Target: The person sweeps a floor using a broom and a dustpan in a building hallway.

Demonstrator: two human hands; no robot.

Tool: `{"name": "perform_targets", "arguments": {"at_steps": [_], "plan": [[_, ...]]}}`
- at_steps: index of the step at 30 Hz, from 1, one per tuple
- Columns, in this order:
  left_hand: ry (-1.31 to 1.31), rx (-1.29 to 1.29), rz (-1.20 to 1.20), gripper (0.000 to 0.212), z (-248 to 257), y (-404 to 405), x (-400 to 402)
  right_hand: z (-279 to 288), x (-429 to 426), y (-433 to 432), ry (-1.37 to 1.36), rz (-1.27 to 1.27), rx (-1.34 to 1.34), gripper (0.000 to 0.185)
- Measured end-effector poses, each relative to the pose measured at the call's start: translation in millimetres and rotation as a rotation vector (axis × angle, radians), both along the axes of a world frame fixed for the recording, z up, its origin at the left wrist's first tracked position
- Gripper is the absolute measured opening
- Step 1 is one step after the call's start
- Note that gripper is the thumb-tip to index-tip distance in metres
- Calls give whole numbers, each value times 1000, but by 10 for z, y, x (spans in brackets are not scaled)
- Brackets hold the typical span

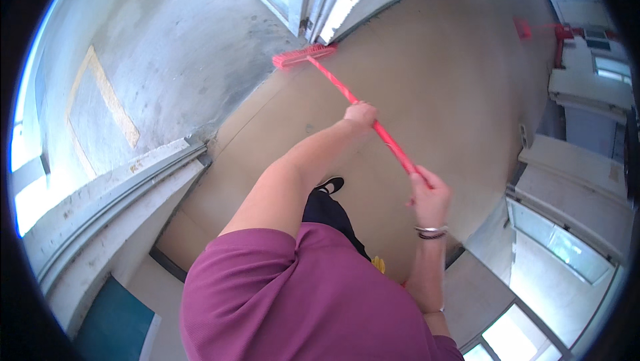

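A broom with a red bristled head (pixel 305 56) and a red striped handle (pixel 392 146) reaches from my hands to the doorway. My left hand (pixel 361 113) is closed around the middle of the handle. Nearer the handle's end, my right hand (pixel 431 193) grips it, with bracelets on that wrist. The broom head lies at the foot of the door frame, where the tan floor (pixel 280 116) meets the grey concrete (pixel 200 51). My black shoe (pixel 331 184) shows below my arms.
A metal-edged door frame (pixel 315 1) rises beside the broom head. Another whitish frame and wall (pixel 130 186) stand at the left. A yellow line (pixel 112 98) marks the concrete. Something yellow (pixel 378 264) is near my waist. A red object (pixel 522 28) stands at the far right.
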State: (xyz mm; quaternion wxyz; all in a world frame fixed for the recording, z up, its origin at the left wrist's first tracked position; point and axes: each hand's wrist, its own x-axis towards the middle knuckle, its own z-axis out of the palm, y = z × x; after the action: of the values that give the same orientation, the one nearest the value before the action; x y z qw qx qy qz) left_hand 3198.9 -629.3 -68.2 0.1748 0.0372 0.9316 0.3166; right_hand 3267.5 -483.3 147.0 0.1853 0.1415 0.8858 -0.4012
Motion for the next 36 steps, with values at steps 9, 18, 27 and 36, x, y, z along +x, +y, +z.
{"name": "perform_targets", "arguments": {"at_steps": [9, 18, 27, 36], "plan": [[-85, 243, -282, 14, 76, 1220, 164, 562, 202, 522, 44, -212, 222, 23], [128, 79, -198, 22, -48, 1209, -828, -112, -59, 452, 109, -316, 30, 26], [-72, -294, -556, 24, -454, 735, -606, -711, -87, 228, -426, -309, -228, 27], [136, 392, -777, 12, -131, 1729, 930, 625, 974, 1187, -348, -378, 84, 33]]}}
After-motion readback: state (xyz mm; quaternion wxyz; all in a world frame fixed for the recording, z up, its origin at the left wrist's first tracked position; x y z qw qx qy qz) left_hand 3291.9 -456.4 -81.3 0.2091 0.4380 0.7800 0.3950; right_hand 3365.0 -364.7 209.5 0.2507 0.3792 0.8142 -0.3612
